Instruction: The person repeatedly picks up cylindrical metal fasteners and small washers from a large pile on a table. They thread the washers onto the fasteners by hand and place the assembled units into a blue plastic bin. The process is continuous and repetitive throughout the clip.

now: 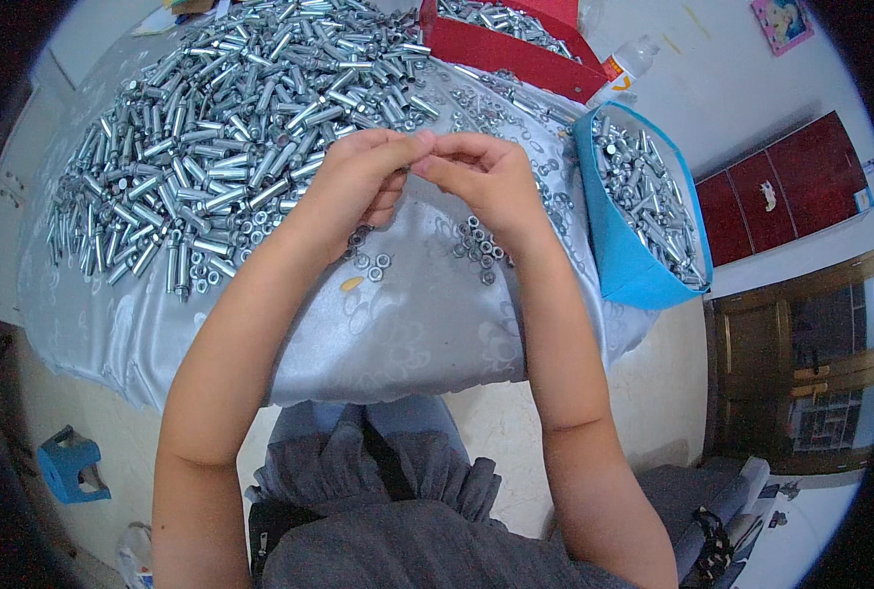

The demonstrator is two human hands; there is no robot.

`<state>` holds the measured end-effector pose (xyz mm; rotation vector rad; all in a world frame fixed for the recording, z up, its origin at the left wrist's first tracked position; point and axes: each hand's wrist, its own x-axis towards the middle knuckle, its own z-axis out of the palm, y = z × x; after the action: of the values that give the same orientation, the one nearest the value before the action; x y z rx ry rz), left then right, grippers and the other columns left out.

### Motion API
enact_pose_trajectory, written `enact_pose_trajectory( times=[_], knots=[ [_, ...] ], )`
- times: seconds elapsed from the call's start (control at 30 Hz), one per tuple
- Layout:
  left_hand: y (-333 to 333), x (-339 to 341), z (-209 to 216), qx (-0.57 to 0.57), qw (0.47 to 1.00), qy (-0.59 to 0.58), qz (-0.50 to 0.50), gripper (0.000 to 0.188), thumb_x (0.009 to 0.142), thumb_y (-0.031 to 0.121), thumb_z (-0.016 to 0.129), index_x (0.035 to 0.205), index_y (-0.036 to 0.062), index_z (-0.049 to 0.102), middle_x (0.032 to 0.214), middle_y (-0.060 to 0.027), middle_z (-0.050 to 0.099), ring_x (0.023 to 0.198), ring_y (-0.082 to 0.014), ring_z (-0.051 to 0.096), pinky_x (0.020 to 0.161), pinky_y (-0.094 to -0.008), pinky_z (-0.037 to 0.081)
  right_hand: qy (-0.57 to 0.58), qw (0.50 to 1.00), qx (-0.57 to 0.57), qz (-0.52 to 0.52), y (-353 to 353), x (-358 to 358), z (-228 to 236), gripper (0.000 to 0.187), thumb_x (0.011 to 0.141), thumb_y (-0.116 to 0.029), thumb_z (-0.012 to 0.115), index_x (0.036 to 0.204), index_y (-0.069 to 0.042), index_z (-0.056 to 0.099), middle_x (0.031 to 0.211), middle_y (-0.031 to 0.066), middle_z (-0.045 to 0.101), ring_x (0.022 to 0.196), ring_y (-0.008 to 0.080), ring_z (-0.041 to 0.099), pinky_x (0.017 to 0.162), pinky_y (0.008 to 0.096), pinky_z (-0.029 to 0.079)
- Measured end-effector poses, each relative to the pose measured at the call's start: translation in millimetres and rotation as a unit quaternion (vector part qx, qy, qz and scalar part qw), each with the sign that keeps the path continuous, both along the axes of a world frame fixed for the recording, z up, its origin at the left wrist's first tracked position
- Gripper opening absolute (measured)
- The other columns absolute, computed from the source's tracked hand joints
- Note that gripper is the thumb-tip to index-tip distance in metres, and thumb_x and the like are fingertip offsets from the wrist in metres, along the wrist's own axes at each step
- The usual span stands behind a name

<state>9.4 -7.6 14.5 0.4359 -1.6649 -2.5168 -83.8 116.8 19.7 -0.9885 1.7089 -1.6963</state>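
Observation:
My left hand [360, 179] and my right hand [491, 181] meet above the middle of the table, thumbs and fingertips pinched together. Whatever sits between the fingertips is hidden or too small to make out. Left of and beyond them spreads a big heap of silvery metal sleeve anchor bolts [231, 147]. Below my left hand lie some loose hex nuts [373, 263], and another small group of nuts [481, 240] is by my right wrist. Washers [486, 113] are scattered just past my right hand.
A pale satin tablecloth [397, 339] covers the table. At the right edge stands a blue fabric bin [633, 257] full of bolts; a red box [505, 51] with more is at the back. A plastic bottle [631, 61] stands beside it. A blue stool [72, 463] is on the floor.

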Motion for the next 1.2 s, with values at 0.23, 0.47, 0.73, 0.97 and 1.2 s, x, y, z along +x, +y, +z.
enact_pose_trajectory(
  times=[0.23, 0.47, 0.73, 0.97, 1.2],
  knots=[
    [4.1, -2.8, -0.8, -0.051, 0.998, 0.0, 0.04, 0.023, 0.081, 0.03, 0.057, 0.074, 0.0086, 0.052, 0.05, 0.0071, 0.032, 0.039, -0.0033, 0.024, 0.037, -0.0205, 0.016, 0.1, 0.968, -0.004, -0.229, 17.3, -42.7, -0.5, 0.017, 0.071, -0.01, 0.065, 0.085, -0.001, 0.065, 0.077, 0.0057, 0.063, 0.068, 0.0104, 0.057, 0.063, 0.0224, 0.045],
    [4.8, -2.0, 1.6, -0.026, 0.999, 0.005, 0.031, 0.025, 0.082, 0.03, 0.056, 0.073, 0.0077, 0.051, 0.05, 0.0074, 0.031, 0.039, -0.0033, 0.024, 0.037, -0.0208, 0.016, 0.365, 0.867, 0.208, -0.268, 16.8, -74.4, -42.0, 0.017, 0.068, -0.018, 0.064, 0.081, -0.008, 0.067, 0.077, 0.0156, 0.062, 0.072, 0.0287, 0.059, 0.068, 0.0346, 0.046],
    [2.5, -0.2, 1.2, -0.055, 0.997, -0.005, 0.048, 0.026, 0.081, 0.032, 0.057, 0.073, 0.0079, 0.052, 0.05, 0.0076, 0.031, 0.04, -0.0032, 0.023, 0.037, -0.0208, 0.017, 0.398, 0.83, 0.281, -0.269, 12.9, -62.8, -32.4, 0.017, 0.066, -0.02, 0.066, 0.078, -0.007, 0.067, 0.078, 0.0169, 0.061, 0.074, 0.0316, 0.059, 0.069, 0.0366, 0.046],
    [5.7, -1.3, 0.2, -0.085, 0.995, -0.012, 0.052, 0.026, 0.081, 0.032, 0.057, 0.074, 0.0079, 0.052, 0.052, 0.0078, 0.032, 0.041, -0.0034, 0.025, 0.037, -0.0207, 0.018, 0.371, 0.844, 0.278, -0.269, 21.9, -60.9, -28.8, 0.017, 0.065, -0.016, 0.066, 0.078, -0.004, 0.066, 0.077, 0.0177, 0.061, 0.074, 0.0313, 0.059, 0.07, 0.0363, 0.046],
    [4.6, -5.1, -1.8, -0.086, 0.995, -0.016, 0.053, 0.026, 0.081, 0.032, 0.057, 0.074, 0.0073, 0.052, 0.051, 0.0073, 0.034, 0.041, -0.0033, 0.027, 0.037, -0.0207, 0.018, 0.361, 0.851, 0.281, -0.257, 24.0, -63.8, -30.0, 0.015, 0.065, -0.015, 0.066, 0.075, -0.004, 0.066, 0.078, 0.0195, 0.06, 0.073, 0.0323, 0.059, 0.071, 0.0367, 0.046]
  ],
)
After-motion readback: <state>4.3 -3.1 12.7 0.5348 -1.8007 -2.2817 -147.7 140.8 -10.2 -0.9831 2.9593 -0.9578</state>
